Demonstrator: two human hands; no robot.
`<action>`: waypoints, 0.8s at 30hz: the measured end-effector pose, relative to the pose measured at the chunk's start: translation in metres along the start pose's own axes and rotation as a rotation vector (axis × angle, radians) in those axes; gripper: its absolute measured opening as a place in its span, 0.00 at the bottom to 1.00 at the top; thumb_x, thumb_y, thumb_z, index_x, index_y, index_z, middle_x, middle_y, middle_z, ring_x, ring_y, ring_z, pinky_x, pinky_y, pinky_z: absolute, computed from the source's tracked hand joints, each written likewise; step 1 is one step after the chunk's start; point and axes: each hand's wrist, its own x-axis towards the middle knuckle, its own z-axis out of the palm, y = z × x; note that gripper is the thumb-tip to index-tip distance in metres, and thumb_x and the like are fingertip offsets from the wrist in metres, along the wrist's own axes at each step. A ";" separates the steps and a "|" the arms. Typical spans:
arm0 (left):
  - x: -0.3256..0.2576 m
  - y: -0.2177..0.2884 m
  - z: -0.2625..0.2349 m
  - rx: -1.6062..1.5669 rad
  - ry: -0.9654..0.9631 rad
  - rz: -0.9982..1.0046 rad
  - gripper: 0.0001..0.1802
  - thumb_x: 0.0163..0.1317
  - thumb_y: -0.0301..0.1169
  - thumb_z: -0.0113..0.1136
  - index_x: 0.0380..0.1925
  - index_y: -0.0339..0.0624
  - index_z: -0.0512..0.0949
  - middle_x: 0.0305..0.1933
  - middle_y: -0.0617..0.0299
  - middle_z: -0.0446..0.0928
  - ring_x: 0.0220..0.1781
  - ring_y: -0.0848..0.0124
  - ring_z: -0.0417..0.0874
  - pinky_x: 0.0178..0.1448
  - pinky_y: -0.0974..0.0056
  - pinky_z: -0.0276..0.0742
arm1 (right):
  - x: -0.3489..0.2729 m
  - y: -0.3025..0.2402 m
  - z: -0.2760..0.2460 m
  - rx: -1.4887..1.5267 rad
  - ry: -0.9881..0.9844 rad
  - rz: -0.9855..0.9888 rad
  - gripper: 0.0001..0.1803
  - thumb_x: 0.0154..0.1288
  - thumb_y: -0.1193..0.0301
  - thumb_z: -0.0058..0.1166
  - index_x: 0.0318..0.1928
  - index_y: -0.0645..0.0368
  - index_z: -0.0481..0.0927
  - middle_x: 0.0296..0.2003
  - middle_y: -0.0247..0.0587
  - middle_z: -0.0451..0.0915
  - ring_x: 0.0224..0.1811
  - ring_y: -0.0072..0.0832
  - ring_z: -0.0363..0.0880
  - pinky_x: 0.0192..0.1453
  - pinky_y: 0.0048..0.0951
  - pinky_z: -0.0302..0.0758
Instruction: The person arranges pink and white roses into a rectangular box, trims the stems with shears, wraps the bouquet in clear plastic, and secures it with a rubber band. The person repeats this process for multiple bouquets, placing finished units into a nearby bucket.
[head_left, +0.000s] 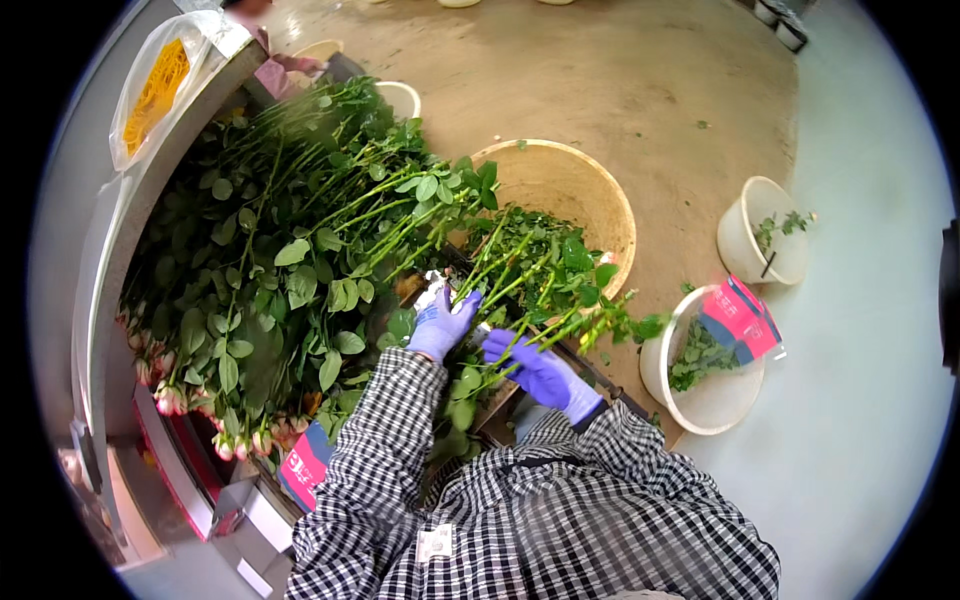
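Observation:
Both my hands wear purple gloves and checked sleeves. My left hand (pixel 442 322) is closed around green rose stems (pixel 500 262) at the bench edge. My right hand (pixel 541 372) grips the same bunch of stems a little lower and to the right, fingers wrapped over them. The bunch's leafy ends (pixel 560 270) point up and right over a large tan basin (pixel 570 180). A big pile of leafy roses (pixel 280 250) lies on the bench to the left, pink buds (pixel 170 398) at its lower left edge.
A white bucket (pixel 708 385) with leaf scraps and a pink packet (pixel 740 320) stands at right, another white bucket (pixel 765 232) behind it. A clear bag of yellow bands (pixel 155 85) hangs upper left. Another person's sleeve (pixel 275 70) shows at top left.

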 end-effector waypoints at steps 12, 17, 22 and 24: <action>-0.008 -0.020 -0.039 -0.463 -0.326 0.065 0.34 0.74 0.48 0.50 0.69 0.34 0.63 0.71 0.52 0.67 0.72 0.62 0.66 0.74 0.61 0.61 | 0.051 -0.063 0.066 -0.109 0.342 0.137 0.25 0.78 0.60 0.43 0.66 0.64 0.68 0.67 0.46 0.68 0.70 0.29 0.66 0.73 0.27 0.64; -0.008 -0.014 -0.037 -0.103 -0.447 0.262 0.62 0.49 0.53 0.75 0.74 0.32 0.49 0.74 0.43 0.60 0.76 0.57 0.61 0.77 0.59 0.56 | 0.093 -0.058 0.039 -0.519 0.139 0.059 0.28 0.76 0.56 0.47 0.67 0.60 0.67 0.49 0.42 0.79 0.50 0.24 0.78 0.53 0.30 0.75; -0.013 -0.004 -0.008 0.281 -0.082 0.164 0.50 0.47 0.54 0.72 0.66 0.41 0.63 0.59 0.43 0.76 0.59 0.50 0.79 0.61 0.53 0.75 | 0.083 -0.056 0.045 -0.397 0.195 0.142 0.21 0.75 0.65 0.49 0.63 0.61 0.72 0.42 0.40 0.82 0.47 0.23 0.79 0.48 0.27 0.78; -0.014 -0.002 -0.001 0.256 -0.040 0.086 0.46 0.49 0.53 0.71 0.63 0.42 0.65 0.58 0.45 0.77 0.59 0.50 0.79 0.62 0.53 0.75 | 0.042 -0.067 0.044 -0.360 0.238 0.225 0.19 0.74 0.70 0.50 0.61 0.63 0.75 0.44 0.38 0.82 0.51 0.22 0.78 0.53 0.24 0.76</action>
